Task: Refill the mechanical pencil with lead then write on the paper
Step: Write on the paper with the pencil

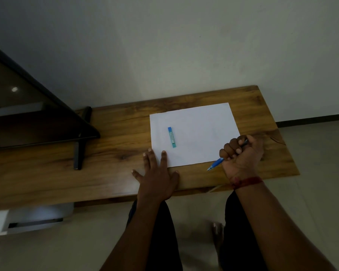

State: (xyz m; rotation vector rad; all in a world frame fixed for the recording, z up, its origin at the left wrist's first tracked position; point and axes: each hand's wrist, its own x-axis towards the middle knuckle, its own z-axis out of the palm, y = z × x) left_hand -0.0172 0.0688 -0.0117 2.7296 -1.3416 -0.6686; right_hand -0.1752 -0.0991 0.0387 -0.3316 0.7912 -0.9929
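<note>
— Fingers (235,145) of the right hand (242,155) are curled into a tight fist around the blue mechanical pencil (216,164), yes?

— Yes. Its barrel runs through the fist; the tip sticks out below toward the person, over bare wood just off the near edge of the paper (194,133), and a short bit of the other end shows above the knuckles.

— And the left hand (157,177)?

— Flat on the wooden table (115,137), palm down, fingers spread wide and holding nothing. One fingertip rests on the paper's near left corner; the others lie on wood just beside it.

— Where is the lead?

— A slim blue lead case (172,137) lies on the left part of the sheet, lengthwise away from the person, apart from both hands (whether it is open I cannot tell).

— Anything written yet?

— No marks that I can make out; the light is dim.

— Other things?

— A red thread band (247,181) circles the right wrist. A dark framed object on a black stand (78,151) sits on the table's left side, well apart from the sheet.
</note>
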